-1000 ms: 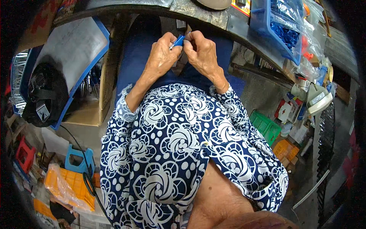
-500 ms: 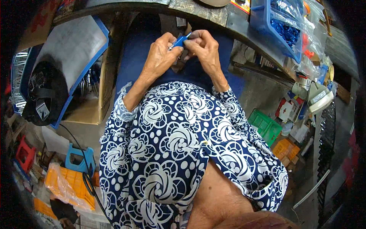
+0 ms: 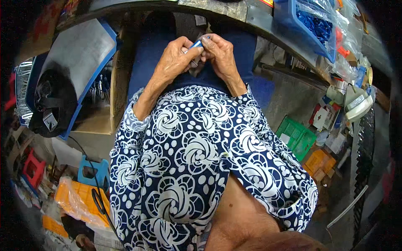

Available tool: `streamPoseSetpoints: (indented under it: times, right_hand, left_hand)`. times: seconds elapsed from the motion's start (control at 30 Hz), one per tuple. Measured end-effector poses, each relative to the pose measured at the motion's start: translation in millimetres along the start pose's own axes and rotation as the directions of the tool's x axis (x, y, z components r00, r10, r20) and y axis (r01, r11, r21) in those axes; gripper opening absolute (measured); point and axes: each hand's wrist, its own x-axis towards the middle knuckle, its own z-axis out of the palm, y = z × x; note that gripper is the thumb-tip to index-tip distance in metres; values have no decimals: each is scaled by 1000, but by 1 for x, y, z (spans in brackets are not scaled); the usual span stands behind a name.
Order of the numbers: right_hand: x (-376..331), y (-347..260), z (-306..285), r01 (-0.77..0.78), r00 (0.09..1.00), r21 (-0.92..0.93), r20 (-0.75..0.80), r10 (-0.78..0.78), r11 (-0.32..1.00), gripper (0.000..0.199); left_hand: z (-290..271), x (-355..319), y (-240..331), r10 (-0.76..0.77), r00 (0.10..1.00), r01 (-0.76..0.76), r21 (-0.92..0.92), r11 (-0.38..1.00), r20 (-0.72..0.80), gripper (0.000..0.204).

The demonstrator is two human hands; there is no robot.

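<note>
Both hands are up together over the lap, just under the edge of the workbench (image 3: 234,10). The left hand (image 3: 176,58) is curled closed, thumb and fingers pinching a small blue part (image 3: 196,43), and the right hand (image 3: 220,54) is closed on the same part from the other side, fingertips touching the left's. So the blue part sits right between the two sets of fingertips, above the dark blue trousers (image 3: 146,62).

The risk here, as I judge it, is the grip itself: the part is tiny and only a sliver of it shows between the fingers, so a slip of either thumb could flick it down into the lap or onto the cluttered floor, where it would be hard to find among the green crate (image 3: 297,136) and the orange bags (image 3: 79,198). Something dark hangs just below the part, but it is too hidden to tell what it is. The blue bin of parts (image 3: 310,23) sits on the bench to the right, well apart from the hands.
</note>
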Motion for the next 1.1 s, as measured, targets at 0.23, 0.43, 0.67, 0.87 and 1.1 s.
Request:
streamPoseSetpoints:
  times: [0.23,0.43,0.67,0.87,1.1]
  right_hand:
    - [-1,2,-1,27,1000,61,9,-27,998,18]
    - [4,6,-2,36,997,318,56,-57,947,16]
    - [4,7,-1,84,994,295,35,-99,952,15]
    - [6,-4,7,86,996,217,-57,-75,972,15]
    - [3,0,0,59,998,240,4,-62,969,14]
  left_hand:
    - [7,3,1,-17,996,12,-59,998,-93,25]
    - [5,8,-2,-31,999,25,-210,977,-26,23]
    - [3,7,2,-92,995,95,-281,955,24,23]
    - [2,6,10,-125,991,132,-247,960,43,23]
    - [2,10,0,-138,988,153,-294,944,71,21]
